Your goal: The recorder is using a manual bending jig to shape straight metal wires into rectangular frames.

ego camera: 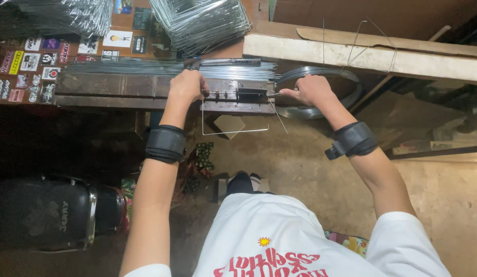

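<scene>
My left hand is closed on the left end of a metal bending jig fixed to a dark wooden bench, where a thin steel wire enters it. The wire is bent into a rectangular frame that hangs below the jig. At the jig's right end, my right hand pinches the wire's other end, which slants down. Both wrists wear black bands.
A bundle of straight wires lies along the bench behind the jig. Stacked bent wire frames sit above it. A wire coil rests at right below a pale plank. A dark container stands lower left.
</scene>
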